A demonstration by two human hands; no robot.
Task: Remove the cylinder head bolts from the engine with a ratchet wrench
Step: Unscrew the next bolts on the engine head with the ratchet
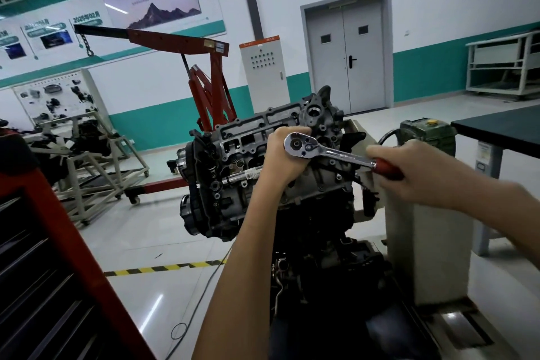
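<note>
**A:** Where's the tool, and who has it?

**B:** The chrome ratchet wrench with a dark red handle is raised over the right end of the grey cast-metal engine, which sits on a stand. The right hand has its grip wrapped round the red handle. The left hand has its grip curled tight under the round ratchet head. Whether a socket or an extension is inside that fist, I cannot tell.

**A:** How will it handle?

**B:** It's stiff steel and looks fairly heavy for its size. I'd expect the polished shank to be slick, so the handle end is the place to pull from, since it gives the most leverage. The other hand belongs at the head to keep the drive square on the bolt. Head bolts are probably tight, so a slip towards those sharp casting edges is the risk.

**A:** What are the counts?

**B:** There's one wrench held in two hands and one engine being worked on. A second tool, a slim chrome bar, lies across the cylinder head. One red steel engine hoist stands behind. I can't count the cylinder head bolts. The head shows many holes and small fasteners, and I can't pick out which ones are head bolts.
</note>
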